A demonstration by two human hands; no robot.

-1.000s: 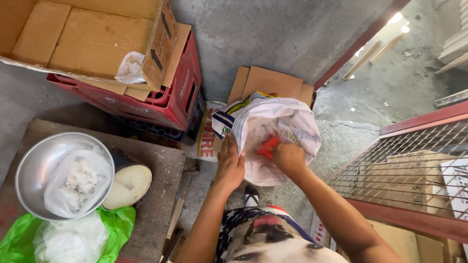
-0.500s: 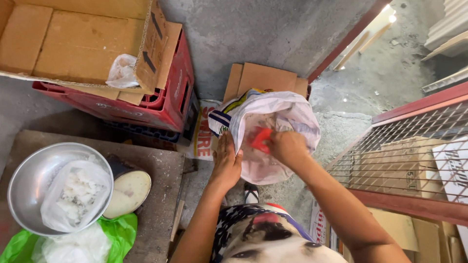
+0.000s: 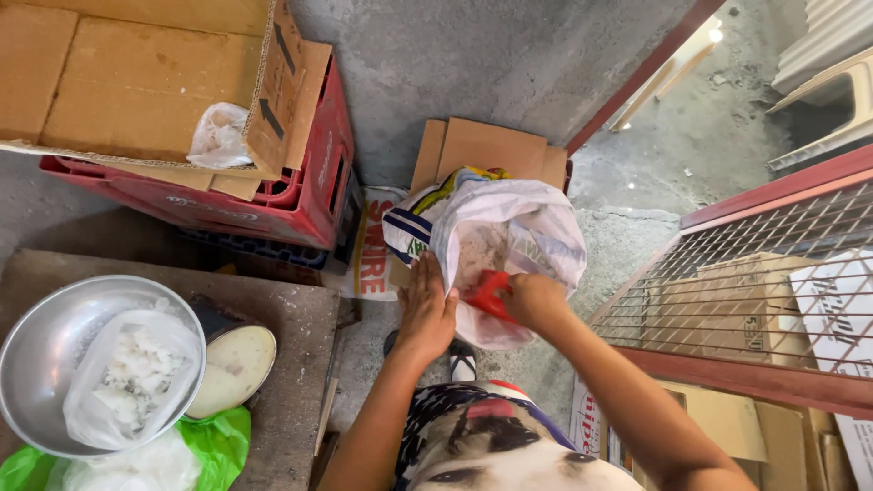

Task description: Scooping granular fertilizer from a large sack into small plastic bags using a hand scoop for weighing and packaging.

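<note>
Head view shows the white sack (image 3: 518,241) standing open on the floor below the cardboard sheets (image 3: 486,150), left hand (image 3: 426,309) gripping its near rim while right hand (image 3: 536,300) closes around a red scoop (image 3: 488,293) inside. On the bench's left edge, a metal bowl (image 3: 45,350) already holds a part-filled clear bag (image 3: 127,373), so scooping looks underway, not finished.

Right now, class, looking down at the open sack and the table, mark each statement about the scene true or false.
1. The right hand holds a red scoop at the mouth of the white sack. True.
2. The left hand rests in the metal bowl. False: it holds the sack's rim.
3. The bowl holds a clear plastic bag of white stuff. True.
4. The red crate sits on top of the cardboard box. False: the box sits on the crate.
</note>
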